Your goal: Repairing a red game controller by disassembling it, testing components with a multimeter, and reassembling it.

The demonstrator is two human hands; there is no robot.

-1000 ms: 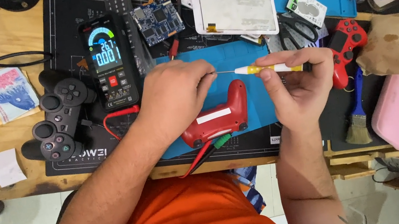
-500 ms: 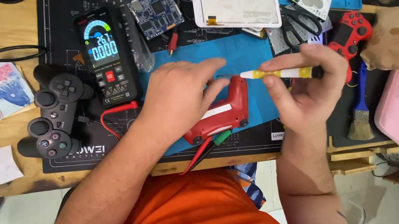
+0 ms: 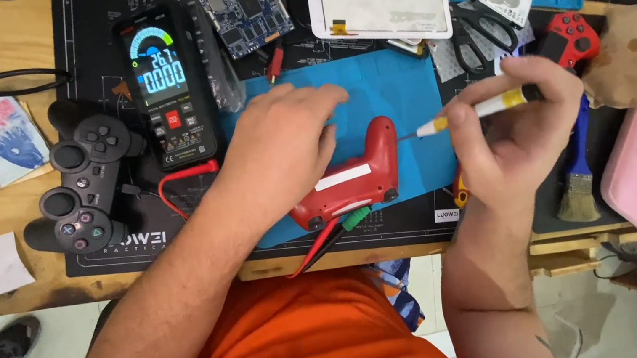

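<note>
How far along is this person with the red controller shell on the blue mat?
Done, it seems: the red shell piece lies apart from a second red controller part by the scissors. In hand: the right hand holds a yellow screwdriver, tip pointed toward the shell; the left hand rests on the blue mat beside it. What remains cannot be told; no screws are visible.
</note>
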